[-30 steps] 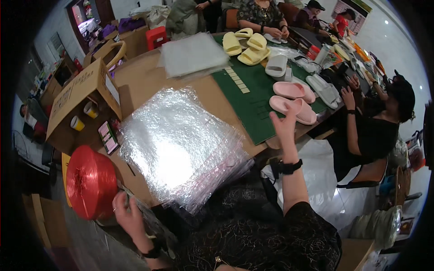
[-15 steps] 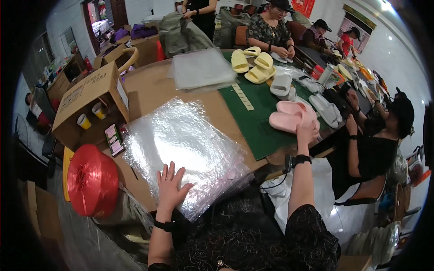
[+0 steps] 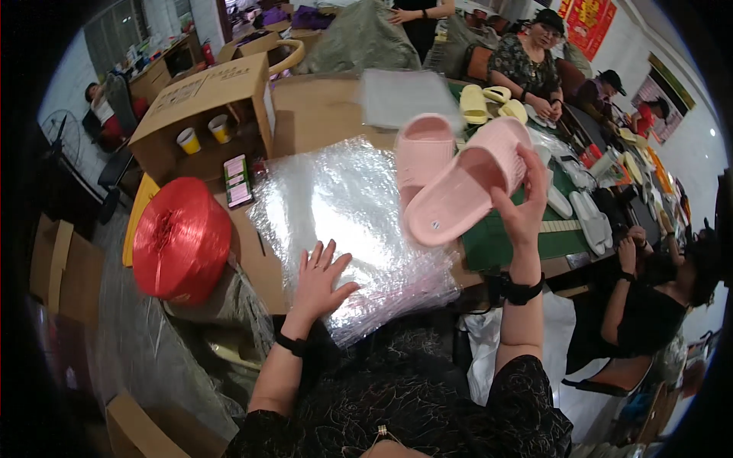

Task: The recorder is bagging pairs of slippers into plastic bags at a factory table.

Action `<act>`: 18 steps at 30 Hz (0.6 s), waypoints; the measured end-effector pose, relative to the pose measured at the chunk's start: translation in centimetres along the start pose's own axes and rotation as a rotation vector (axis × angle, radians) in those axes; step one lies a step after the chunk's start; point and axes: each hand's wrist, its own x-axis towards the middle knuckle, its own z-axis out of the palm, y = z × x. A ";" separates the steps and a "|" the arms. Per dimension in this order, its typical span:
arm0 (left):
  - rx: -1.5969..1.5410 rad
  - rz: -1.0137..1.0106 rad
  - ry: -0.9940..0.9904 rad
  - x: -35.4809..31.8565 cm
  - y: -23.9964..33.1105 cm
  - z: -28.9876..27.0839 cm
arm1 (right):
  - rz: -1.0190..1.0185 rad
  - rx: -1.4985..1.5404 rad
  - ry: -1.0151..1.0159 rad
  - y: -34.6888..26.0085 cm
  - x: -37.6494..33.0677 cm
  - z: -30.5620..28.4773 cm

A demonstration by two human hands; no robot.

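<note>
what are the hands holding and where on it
The right hand grips a pair of pink slippers by their toe ends. The left hand holds nothing, lying flat on the clear plastic bags.

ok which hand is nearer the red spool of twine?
Left. The left hand lies flat on the stack of clear plastic bags, just right of the red spool. The right hand is farther right, holding up pink slippers.

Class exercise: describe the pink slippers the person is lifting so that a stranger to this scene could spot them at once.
Start at the crinkly stack of clear plastic bags on the brown table. Just above its right edge, the right hand holds up a pair of pink slippers. Unlike the yellow slippers farther back, these are raised off the table.
</note>
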 end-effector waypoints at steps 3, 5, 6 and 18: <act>-0.003 -0.009 0.013 0.1 0.3 -0.2 | 0.055 0.238 -0.117 -1.7 -0.1 2.5; 0.014 0.027 -0.014 0.2 0.2 -0.3 | 0.175 0.395 -0.193 -1.5 -0.6 4.7; 0.000 0.015 0.000 0.2 0.2 -0.4 | 0.197 0.487 -0.215 -1.6 -0.8 5.7; 0.018 0.090 0.019 0.6 -0.2 -0.8 | 0.035 -0.045 -0.393 1.4 -5.2 11.7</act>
